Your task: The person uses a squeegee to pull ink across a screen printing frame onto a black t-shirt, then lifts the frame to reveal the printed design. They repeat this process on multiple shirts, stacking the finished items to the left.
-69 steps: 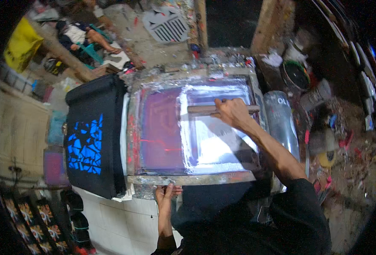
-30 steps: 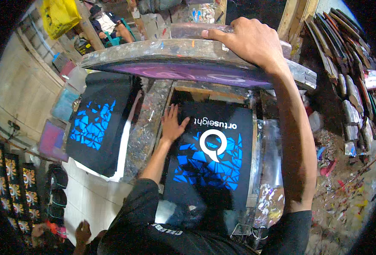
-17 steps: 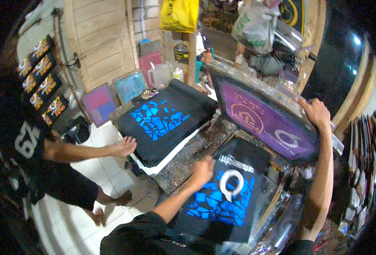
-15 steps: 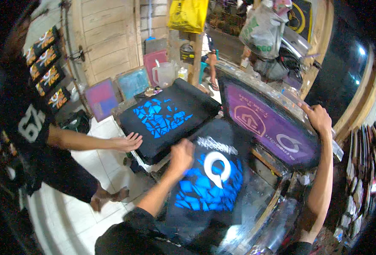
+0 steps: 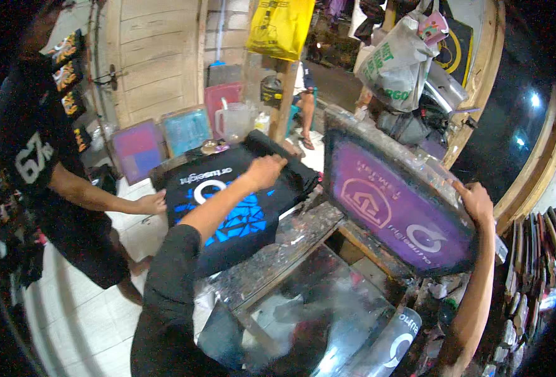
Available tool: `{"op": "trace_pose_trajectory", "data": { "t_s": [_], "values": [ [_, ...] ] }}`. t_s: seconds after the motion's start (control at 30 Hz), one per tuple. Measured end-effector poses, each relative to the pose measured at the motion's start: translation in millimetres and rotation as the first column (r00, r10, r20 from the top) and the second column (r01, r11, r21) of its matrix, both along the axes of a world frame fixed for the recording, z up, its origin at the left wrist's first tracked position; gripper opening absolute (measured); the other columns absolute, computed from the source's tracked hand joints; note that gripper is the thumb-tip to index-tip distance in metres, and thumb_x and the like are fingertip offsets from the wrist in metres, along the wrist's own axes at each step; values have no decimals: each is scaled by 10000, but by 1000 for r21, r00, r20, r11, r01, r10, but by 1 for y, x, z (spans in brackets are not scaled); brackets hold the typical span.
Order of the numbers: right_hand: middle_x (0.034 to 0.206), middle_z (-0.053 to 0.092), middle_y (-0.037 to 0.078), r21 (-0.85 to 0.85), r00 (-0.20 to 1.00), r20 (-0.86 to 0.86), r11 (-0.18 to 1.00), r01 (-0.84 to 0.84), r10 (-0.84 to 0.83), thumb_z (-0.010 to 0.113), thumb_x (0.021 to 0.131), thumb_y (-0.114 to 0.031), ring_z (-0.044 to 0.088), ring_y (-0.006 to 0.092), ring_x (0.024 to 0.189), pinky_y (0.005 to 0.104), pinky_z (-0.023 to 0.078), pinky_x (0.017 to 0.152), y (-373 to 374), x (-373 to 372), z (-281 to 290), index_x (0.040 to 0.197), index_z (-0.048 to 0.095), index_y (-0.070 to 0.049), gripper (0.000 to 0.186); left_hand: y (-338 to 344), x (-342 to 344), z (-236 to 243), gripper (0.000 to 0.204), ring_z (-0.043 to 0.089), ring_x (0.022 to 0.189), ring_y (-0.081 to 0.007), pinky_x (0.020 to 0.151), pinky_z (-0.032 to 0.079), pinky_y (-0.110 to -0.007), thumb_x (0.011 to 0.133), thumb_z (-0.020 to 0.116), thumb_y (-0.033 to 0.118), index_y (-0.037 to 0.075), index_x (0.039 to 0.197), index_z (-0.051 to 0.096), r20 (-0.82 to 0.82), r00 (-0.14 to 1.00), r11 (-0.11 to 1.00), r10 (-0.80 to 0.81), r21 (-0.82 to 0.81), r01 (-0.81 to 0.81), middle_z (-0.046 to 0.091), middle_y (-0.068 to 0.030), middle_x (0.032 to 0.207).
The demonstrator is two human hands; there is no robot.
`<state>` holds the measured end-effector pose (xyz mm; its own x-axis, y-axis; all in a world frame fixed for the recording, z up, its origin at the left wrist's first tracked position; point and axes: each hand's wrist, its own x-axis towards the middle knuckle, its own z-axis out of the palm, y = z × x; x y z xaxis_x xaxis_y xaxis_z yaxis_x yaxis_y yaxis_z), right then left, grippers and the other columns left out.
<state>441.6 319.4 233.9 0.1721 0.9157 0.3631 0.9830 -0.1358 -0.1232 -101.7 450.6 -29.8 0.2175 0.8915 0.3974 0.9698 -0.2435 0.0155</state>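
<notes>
Now, left hand pinches black, blue-printed fabric panel; right hand grips purple, wood-framed screen; likely placement, wanting release.

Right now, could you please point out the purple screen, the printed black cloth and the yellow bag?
Purple screen (image 5: 398,200): head view, middle of its purple face.
Printed black cloth (image 5: 243,220): head view, on its blue pattern.
Yellow bag (image 5: 280,29): head view, middle of its visible side.

Black fabric: white lettering, ring emblem printed
Purple screen: pale lettering, two emblems shown
White bag: green lettering printed
Yellow bag: dark print borne
Co-worker's sleeve: white number displayed
Grey cylinder: white lettering, ring shown
</notes>
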Motion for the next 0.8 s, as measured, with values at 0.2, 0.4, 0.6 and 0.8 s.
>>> {"op": "trace_pose_trajectory", "data": {
  "t_s": [0.2, 0.4, 0.6, 0.8],
  "values": [
    [984, 740, 288, -13, 997, 21, 998, 69, -69, 568, 807, -813, 707, 454, 1027, 523, 514, 943, -6, -6, -2, 925, 790, -26, 826, 114, 52, -68, 611, 464, 1375, -323, 1195, 299, -541, 750, 789, 162, 152, 1332, 602, -157, 980, 983, -125, 114, 144, 577, -87, 1357],
    [885, 726, 284, 21, 998, 40, 998, 55, -55, 559, 825, -802, 709, 449, 951, 506, 507, 880, -2, -9, -2, 806, 769, -29, 801, 145, 39, -85, 498, 498, 1338, -293, 1119, 354, -525, 809, 759, 180, 139, 1278, 596, -97, 976, 980, -197, 17, 199, 592, -87, 1319],
    [881, 738, 257, 2, 997, -37, 998, 63, -63, 581, 809, -794, 709, 445, 918, 497, 511, 876, -5, -13, -4, 789, 760, -37, 778, 158, 29, -81, 382, 550, 1213, -298, 1058, 386, -508, 865, 701, 203, 123, 1230, 616, -176, 965, 916, -197, 317, 245, 604, -102, 1190],
    [864, 734, 262, -47, 999, -35, 998, 29, -31, 573, 819, -793, 716, 441, 953, 512, 510, 908, -14, -20, -1, 818, 782, -46, 776, 129, 23, -70, 287, 574, 1193, -314, 1084, 388, -483, 892, 644, 160, 56, 1157, 606, -183, 967, 951, -176, 220, 215, 607, -132, 1204]
  ]
}}
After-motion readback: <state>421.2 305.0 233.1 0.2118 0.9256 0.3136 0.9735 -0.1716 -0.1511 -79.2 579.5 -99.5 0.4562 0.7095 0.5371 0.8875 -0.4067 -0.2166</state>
